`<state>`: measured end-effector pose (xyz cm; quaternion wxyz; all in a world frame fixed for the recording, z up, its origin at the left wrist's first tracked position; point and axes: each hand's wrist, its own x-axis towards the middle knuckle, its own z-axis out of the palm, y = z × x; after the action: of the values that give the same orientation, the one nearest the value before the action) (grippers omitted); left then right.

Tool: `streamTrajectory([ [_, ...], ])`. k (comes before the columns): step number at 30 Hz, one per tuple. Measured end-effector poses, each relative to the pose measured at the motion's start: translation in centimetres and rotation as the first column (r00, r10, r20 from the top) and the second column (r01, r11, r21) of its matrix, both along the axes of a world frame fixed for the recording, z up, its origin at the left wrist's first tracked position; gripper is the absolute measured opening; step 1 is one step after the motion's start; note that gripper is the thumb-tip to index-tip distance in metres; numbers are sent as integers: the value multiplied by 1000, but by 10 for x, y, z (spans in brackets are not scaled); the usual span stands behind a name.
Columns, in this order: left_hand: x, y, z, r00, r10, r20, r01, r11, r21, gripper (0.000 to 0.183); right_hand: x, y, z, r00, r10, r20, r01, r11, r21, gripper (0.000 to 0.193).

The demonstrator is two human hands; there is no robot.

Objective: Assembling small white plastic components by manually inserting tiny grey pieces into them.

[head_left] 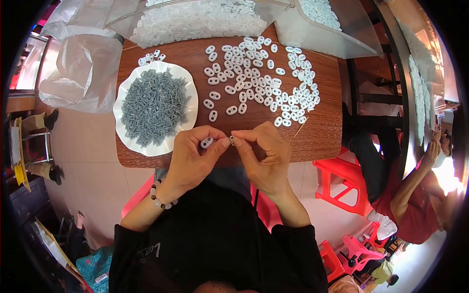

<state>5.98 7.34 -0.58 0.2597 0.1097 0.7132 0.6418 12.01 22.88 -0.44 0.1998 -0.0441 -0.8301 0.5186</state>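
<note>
My left hand is closed, thumb and index finger pinched together, with a white oval two-hole plastic piece showing inside the curl of its fingers. Against those fingertips, my right hand pinches a small whitish piece, mostly covered, so its exact kind cannot be made out. Both hands meet over the table's near edge. Left of them stands a white scalloped plate heaped with small grey-blue cylindrical pieces. Many loose white two-hole pieces lie spread beyond my hands.
A toothpick-like stick lies on the brown wooden table. Clear bins of white pieces stand at the far edge. Plastic bags are at the left. Red stools and a seated person are at the right.
</note>
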Motion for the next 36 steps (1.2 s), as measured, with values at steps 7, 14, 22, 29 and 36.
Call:
streamTrajectory([
  [7,-2,-1,-3,1000,-8,21,7,999,43,19,0,3,3,994,12,112,4,990,-139,11],
  [14,-3,-3,2,961,-34,275,-12,986,166,33,1,3,1,994,-7,108,33,970,-241,12],
  [22,-5,-3,4,933,-63,353,-13,978,209,33,4,5,0,994,-8,107,32,976,-218,13],
  [29,2,3,8,875,-46,482,-138,931,339,32,13,13,7,973,-30,228,139,868,-477,14],
  [36,5,3,0,817,-94,569,-151,918,367,30,19,17,6,983,44,178,84,755,-650,8],
])
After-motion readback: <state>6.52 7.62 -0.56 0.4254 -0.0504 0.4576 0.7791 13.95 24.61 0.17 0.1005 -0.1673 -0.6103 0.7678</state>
